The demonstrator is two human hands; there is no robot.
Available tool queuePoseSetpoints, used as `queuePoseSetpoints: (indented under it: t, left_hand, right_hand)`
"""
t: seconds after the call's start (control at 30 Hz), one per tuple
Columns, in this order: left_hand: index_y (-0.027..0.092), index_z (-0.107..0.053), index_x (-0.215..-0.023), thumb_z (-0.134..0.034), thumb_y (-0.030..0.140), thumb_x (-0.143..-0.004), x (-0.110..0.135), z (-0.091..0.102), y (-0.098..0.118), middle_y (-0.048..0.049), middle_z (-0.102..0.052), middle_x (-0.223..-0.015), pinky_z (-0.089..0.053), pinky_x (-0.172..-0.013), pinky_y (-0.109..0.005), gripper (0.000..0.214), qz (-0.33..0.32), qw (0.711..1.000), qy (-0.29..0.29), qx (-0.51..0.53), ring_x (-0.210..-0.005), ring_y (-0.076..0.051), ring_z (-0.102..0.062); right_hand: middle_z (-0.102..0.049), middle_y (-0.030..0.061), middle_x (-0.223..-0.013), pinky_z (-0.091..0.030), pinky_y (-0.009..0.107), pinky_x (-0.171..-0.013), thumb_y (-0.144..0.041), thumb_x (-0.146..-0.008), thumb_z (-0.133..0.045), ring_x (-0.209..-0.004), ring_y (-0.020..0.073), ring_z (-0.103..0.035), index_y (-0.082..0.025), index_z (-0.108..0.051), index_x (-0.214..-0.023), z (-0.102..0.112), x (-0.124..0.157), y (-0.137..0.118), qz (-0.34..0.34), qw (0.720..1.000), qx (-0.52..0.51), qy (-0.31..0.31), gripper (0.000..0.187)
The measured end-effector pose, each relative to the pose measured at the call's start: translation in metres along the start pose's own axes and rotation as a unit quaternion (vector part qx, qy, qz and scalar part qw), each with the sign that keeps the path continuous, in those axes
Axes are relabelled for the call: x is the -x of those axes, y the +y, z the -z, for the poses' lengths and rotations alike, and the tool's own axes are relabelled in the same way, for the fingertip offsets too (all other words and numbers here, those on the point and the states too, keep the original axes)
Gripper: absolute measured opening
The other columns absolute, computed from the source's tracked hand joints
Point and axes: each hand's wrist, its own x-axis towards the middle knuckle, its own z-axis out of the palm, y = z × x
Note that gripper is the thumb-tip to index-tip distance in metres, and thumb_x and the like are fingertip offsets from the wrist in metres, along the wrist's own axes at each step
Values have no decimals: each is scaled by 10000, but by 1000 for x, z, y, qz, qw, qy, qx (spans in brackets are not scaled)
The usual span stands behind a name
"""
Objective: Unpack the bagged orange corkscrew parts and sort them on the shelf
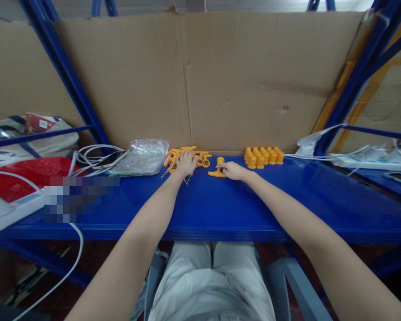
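Note:
My left hand (187, 164) lies over a pile of orange corkscrew pieces (174, 156), its fingers spread across them. Thin metal spirals (164, 175) stick out at the near side of the pile. Slightly to the right, my right hand (234, 170) has its fingers closed on an orange corkscrew handle (216, 174) lying on the blue shelf. A narrower orange part with a round end (220, 160) rises beyond that handle; my fingers partly hide where the two meet. Farther right, several orange spool-shaped pieces (263, 157) stand upright in close rows.
Clear plastic packaging (140, 157) and looped white cables (90, 156) lie left of the pile. A red bag (30, 171) and a white power strip (13, 209) are farther left. Cardboard (220, 80) walls the back between blue posts. A phone (400, 178) lies at far right.

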Motion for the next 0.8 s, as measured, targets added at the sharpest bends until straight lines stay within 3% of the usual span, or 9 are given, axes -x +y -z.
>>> queuePoseSetpoints:
  t: [0.13,0.27,0.37,0.53,0.7,0.8]
  left_hand:
    - [222,-571,-1420,-399,388,-976,0,1,1,-161,-484,-1559,-319,-1160,-638,504,5,1000,7,5,-1456,-357,-414]
    - [228,-595,-1383,-413,368,-976,0,3,3,-151,-507,-1540,-324,-1169,-610,468,1,1000,24,1,-1457,-347,-415]
    - [218,-600,-1373,-428,345,-973,1,6,7,-154,-497,-1549,-306,-1186,-606,454,-25,999,43,5,-1466,-343,-405]
    - [190,-630,-1310,-486,295,-948,4,10,19,-155,-530,-1525,-297,-1206,-579,403,-131,990,48,20,-1453,-318,-430]
    - [172,-682,-1161,-536,281,-930,14,9,42,-142,-619,-1424,-365,-1184,-490,294,-284,958,-12,27,-1379,-265,-521]
    - [166,-690,-1088,-572,294,-918,22,8,57,-145,-690,-1275,-421,-1134,-453,243,-333,942,-47,15,-1292,-265,-586]
  right_hand:
    - [-731,61,-1240,-513,308,-940,-49,-851,-461,-1123,202,-678,-258,-709,-1281,0,-1,11,5,1000,15,-14,538]
    - [-662,110,-1303,-479,494,-957,-229,-865,-575,-1202,309,-588,-295,-751,-1169,6,3,16,-20,997,77,10,358]
    - [-610,108,-1375,-427,576,-1011,-257,-880,-598,-1261,322,-535,-306,-751,-1138,8,7,16,-20,996,83,0,304]
    - [-674,96,-1287,-307,637,-1118,-171,-911,-584,-1282,293,-538,-252,-719,-1053,7,8,12,-8,995,98,0,212]
    - [-742,127,-1126,-258,584,-1142,-181,-969,-519,-1149,274,-639,-184,-686,-1073,11,9,2,23,988,147,31,197]
    - [-743,166,-1132,-264,537,-1126,-170,-992,-442,-1126,283,-654,-142,-678,-1137,17,11,-5,38,982,173,59,279]
